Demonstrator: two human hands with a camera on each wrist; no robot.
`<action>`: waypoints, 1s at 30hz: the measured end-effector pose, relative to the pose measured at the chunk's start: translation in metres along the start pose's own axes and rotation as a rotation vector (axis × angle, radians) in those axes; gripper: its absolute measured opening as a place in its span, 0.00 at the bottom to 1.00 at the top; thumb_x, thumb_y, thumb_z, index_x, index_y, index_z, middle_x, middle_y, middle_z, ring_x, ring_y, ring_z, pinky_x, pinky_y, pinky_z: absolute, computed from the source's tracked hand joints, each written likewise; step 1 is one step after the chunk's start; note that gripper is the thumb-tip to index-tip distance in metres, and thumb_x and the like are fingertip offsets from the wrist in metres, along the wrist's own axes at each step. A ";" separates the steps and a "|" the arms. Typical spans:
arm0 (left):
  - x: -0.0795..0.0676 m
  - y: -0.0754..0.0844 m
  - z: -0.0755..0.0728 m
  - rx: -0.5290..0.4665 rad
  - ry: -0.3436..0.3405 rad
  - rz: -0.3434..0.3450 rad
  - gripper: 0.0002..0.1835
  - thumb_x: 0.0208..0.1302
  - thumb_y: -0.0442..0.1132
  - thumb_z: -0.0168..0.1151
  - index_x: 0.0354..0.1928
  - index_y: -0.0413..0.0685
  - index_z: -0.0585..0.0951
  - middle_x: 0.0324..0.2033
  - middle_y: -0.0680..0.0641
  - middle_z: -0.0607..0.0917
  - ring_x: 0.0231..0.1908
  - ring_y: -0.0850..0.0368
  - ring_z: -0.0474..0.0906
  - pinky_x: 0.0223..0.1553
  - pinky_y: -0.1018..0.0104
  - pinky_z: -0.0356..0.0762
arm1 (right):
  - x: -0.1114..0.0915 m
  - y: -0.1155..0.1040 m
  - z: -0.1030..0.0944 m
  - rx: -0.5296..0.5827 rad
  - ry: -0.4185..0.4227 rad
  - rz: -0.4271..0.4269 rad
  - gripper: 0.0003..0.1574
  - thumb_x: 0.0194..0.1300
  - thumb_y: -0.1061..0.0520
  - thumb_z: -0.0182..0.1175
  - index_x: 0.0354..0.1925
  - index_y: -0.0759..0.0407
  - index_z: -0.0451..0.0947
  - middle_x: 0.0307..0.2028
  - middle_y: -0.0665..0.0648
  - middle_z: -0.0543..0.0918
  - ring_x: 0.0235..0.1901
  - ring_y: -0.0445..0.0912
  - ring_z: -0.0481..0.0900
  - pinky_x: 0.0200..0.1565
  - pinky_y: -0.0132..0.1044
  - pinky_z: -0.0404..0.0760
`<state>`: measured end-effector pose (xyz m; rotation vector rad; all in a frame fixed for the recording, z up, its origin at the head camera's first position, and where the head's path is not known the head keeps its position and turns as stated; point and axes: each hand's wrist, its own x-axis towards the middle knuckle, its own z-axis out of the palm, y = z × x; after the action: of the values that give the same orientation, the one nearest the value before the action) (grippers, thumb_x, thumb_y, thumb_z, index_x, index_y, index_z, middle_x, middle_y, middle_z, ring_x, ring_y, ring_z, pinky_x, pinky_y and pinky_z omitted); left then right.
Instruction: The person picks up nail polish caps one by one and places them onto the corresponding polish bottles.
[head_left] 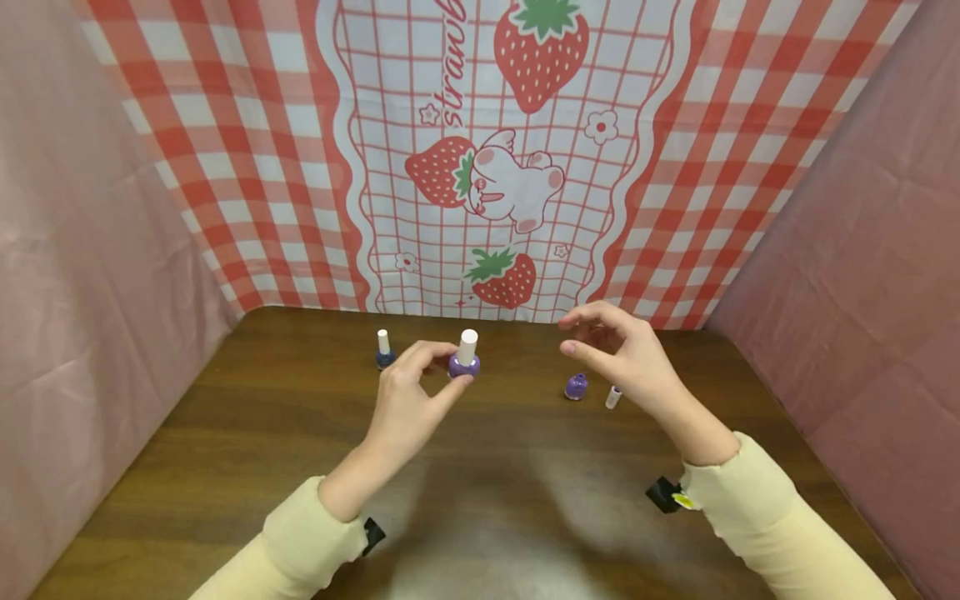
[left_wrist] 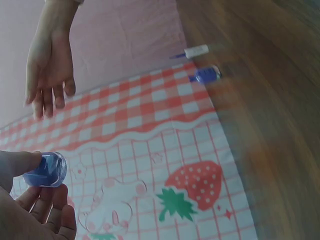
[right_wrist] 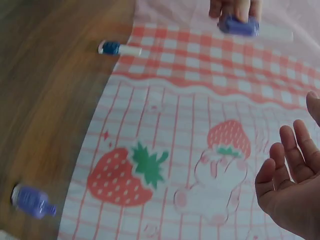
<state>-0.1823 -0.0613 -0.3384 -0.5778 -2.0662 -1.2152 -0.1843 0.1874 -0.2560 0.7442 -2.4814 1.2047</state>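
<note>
My left hand (head_left: 411,398) pinches a purple nail polish bottle (head_left: 464,367) between thumb and fingers, held upright above the table. Its white cap (head_left: 468,345) is on. To the right, my right hand (head_left: 626,354) is raised with loosely bent fingers and nothing in them. Below that hand an uncapped purple nail polish bottle (head_left: 576,387) stands on the table, its neck bare. Beside it is a loose white cap (head_left: 613,397); the left wrist view shows the dark brush on this cap (left_wrist: 196,51).
A dark blue nail polish bottle (head_left: 385,358) with a white cap stands at the back left of the wooden table (head_left: 480,483). Behind the table hangs a strawberry-print cloth (head_left: 300,208). Pink cloth walls (head_left: 847,208) close off both sides.
</note>
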 end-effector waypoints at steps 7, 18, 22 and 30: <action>-0.001 -0.019 -0.015 0.097 0.032 -0.041 0.15 0.45 0.39 0.70 0.37 0.47 0.78 0.30 0.53 0.80 0.30 0.63 0.73 0.32 0.70 0.72 | -0.007 0.029 -0.016 0.007 0.049 0.049 0.22 0.55 0.59 0.62 0.50 0.59 0.72 0.43 0.58 0.78 0.37 0.40 0.77 0.38 0.27 0.75; -0.007 -0.056 -0.037 0.170 0.101 -0.143 0.16 0.43 0.39 0.71 0.35 0.46 0.78 0.31 0.51 0.81 0.31 0.58 0.76 0.30 0.68 0.72 | -0.018 0.083 -0.031 0.065 0.113 0.037 0.29 0.54 0.65 0.61 0.56 0.65 0.66 0.44 0.50 0.75 0.44 0.36 0.73 0.44 0.28 0.74; -0.009 -0.069 -0.044 0.202 0.119 -0.185 0.16 0.43 0.39 0.71 0.35 0.45 0.78 0.31 0.49 0.81 0.31 0.57 0.76 0.30 0.65 0.73 | -0.024 0.100 -0.033 0.062 0.130 0.082 0.29 0.55 0.64 0.60 0.56 0.66 0.66 0.47 0.56 0.75 0.45 0.34 0.72 0.45 0.26 0.73; -0.014 -0.096 -0.054 0.251 0.139 -0.254 0.16 0.43 0.38 0.71 0.35 0.42 0.79 0.29 0.47 0.81 0.29 0.54 0.75 0.29 0.63 0.73 | -0.034 0.148 -0.032 0.085 0.140 0.113 0.32 0.55 0.63 0.61 0.58 0.59 0.64 0.51 0.55 0.73 0.49 0.41 0.69 0.47 0.24 0.71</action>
<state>-0.2193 -0.1543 -0.3864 -0.1133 -2.1743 -1.0761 -0.2386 0.3009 -0.3473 0.5271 -2.3981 1.3595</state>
